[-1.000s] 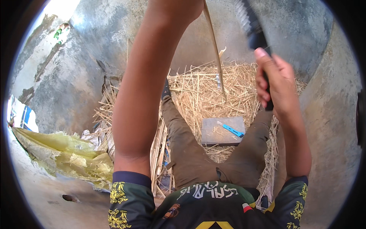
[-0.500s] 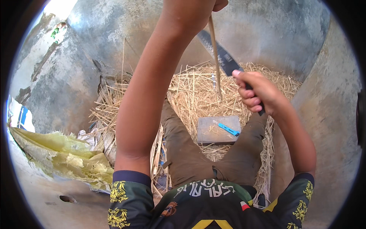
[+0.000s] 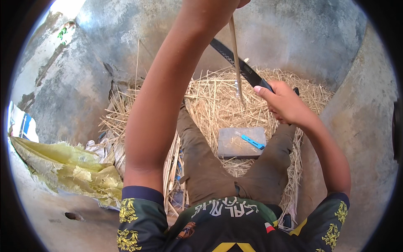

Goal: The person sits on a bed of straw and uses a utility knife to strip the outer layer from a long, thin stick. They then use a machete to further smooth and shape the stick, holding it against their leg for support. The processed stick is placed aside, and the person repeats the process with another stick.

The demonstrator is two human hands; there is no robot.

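My raised left hand (image 3: 228, 7) is cut off by the top edge, its fingers mostly out of sight. From it hangs a thin wooden stick (image 3: 238, 88), pointing down, its lower end in the air above the straw. My right hand (image 3: 284, 103) is closed around the handle of a large dark-bladed knife (image 3: 252, 77). The blade slants up to the left and crosses the stick, at or close against it. A small pale shaving (image 3: 246, 60) shows at the blade's upper edge.
Between my legs lies a grey block (image 3: 228, 145) with a blue utility knife (image 3: 253, 142) and some shavings on it. Straw and slivers (image 3: 214, 94) cover the floor ahead. A torn yellow sack (image 3: 71, 168) lies at left. Concrete walls (image 3: 310, 38) curve around me.
The knife in my right hand has turned, so its blade shows narrower and more edge-on. My right hand has rolled over slightly. The stick and my left arm have barely shifted.
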